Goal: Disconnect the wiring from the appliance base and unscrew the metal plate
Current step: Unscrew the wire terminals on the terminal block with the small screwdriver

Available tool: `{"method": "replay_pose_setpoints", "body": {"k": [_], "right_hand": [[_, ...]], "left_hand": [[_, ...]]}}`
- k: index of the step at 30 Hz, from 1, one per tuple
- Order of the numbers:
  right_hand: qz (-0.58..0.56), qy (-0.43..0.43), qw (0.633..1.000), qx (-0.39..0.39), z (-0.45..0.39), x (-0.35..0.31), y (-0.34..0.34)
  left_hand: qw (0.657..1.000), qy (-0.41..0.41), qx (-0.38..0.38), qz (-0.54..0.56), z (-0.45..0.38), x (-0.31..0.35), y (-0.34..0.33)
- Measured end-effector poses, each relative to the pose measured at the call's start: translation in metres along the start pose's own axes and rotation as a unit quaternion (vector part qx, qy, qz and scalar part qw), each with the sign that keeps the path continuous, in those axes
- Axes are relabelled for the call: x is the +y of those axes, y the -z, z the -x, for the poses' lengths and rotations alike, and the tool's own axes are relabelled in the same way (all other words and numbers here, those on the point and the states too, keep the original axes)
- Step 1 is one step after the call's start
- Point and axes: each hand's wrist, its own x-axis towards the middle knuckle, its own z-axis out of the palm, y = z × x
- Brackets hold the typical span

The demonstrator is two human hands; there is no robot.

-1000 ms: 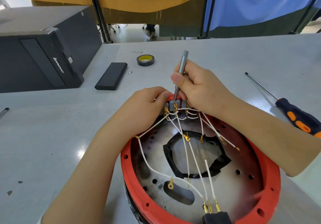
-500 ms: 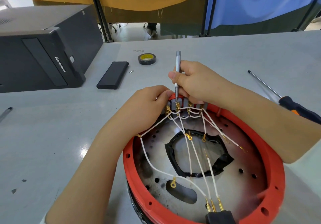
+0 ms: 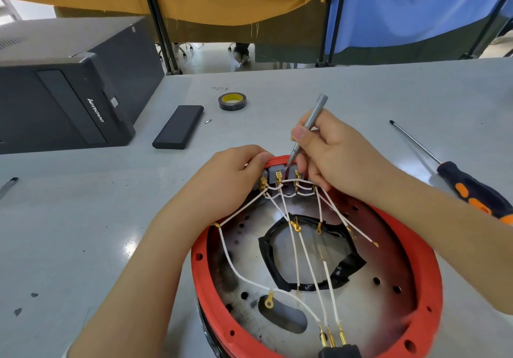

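Note:
The round appliance base (image 3: 427,282) has a red rim and lies upside down before me. Inside it sits a shiny metal plate (image 3: 369,310) with holes and a black-edged centre opening. White wires (image 3: 302,257) with gold terminals run from a grey terminal block (image 3: 274,173) at the far rim to a black plug (image 3: 340,351) at the near edge. My left hand (image 3: 224,182) grips the far rim beside the block. My right hand (image 3: 336,152) pinches a slim grey screwdriver (image 3: 312,120), its tip down on the block.
A black and orange screwdriver (image 3: 469,182) lies on the grey table (image 3: 83,219) to the right. A tape roll (image 3: 232,101), a flat black case (image 3: 179,130) and a small loose bit (image 3: 208,121) lie beyond the base. A black computer tower (image 3: 66,88) stands at far left.
The slim screwdriver has tilted from upright to leaning right while its tip stays at the terminal block. My left hand has kept its hold on the rim.

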Motion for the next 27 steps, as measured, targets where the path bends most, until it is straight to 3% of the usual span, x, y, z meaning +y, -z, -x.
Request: {"method": "replay_pose_setpoints", "body": {"k": [4,27], "right_hand": [[-0.010,0.017,0.999,0.029,0.0040,0.0034,-0.0028],[0.032,0.042,0.999,0.013,0.0027,0.0050,-0.0059]], "left_hand": [[1.000,0.002,0.000,0.001,0.0005,0.0006,-0.0002],[1.000,-0.003,0.001,-0.005,0.0003,0.0008,0.0001]]}}
